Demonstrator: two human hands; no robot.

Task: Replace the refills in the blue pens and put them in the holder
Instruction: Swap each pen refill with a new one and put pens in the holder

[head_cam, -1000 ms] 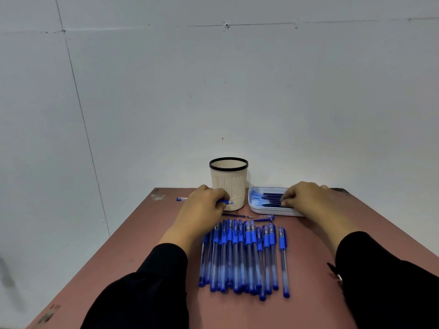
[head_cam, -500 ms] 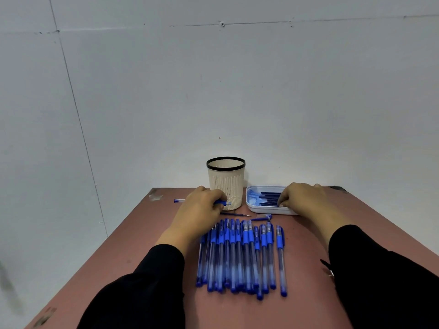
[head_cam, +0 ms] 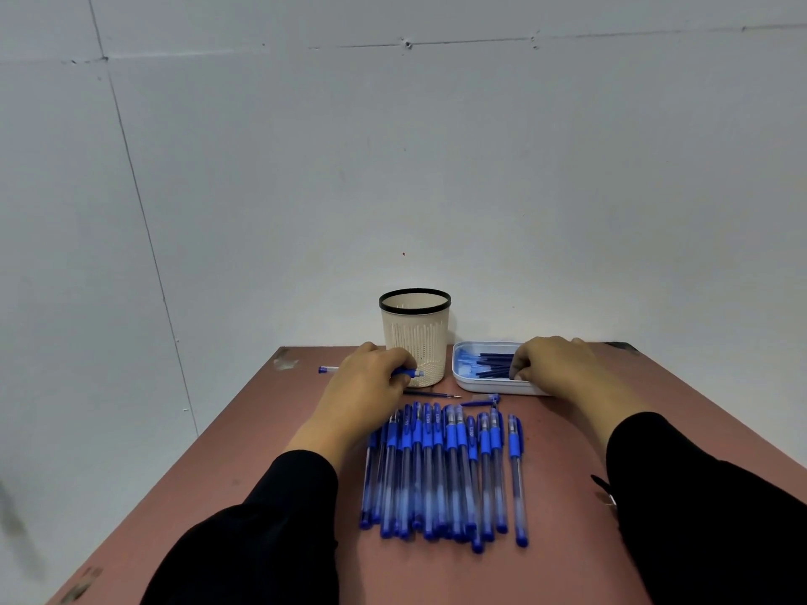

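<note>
The head camera looked down at a reddish desk (head_cam: 262, 451) against a plain white wall. The left hand (head_cam: 367, 386) had its fingers curled round one blue pen barrel (head_cam: 408, 373), held sideways just in front of the cream holder (head_cam: 415, 338), probably kept open for a fresh refill. The right hand (head_cam: 554, 364) reached into a white tray (head_cam: 489, 386) of dark refills (head_cam: 493, 364), fingers bent over them; whether it pinched one could not be told. A loose refill (head_cam: 432, 393) and a cap (head_cam: 480, 401) lay between the holder and a row of capped blue pens (head_cam: 445, 469). The holder looked empty. Print on the pen clips was too small to read.
</note>
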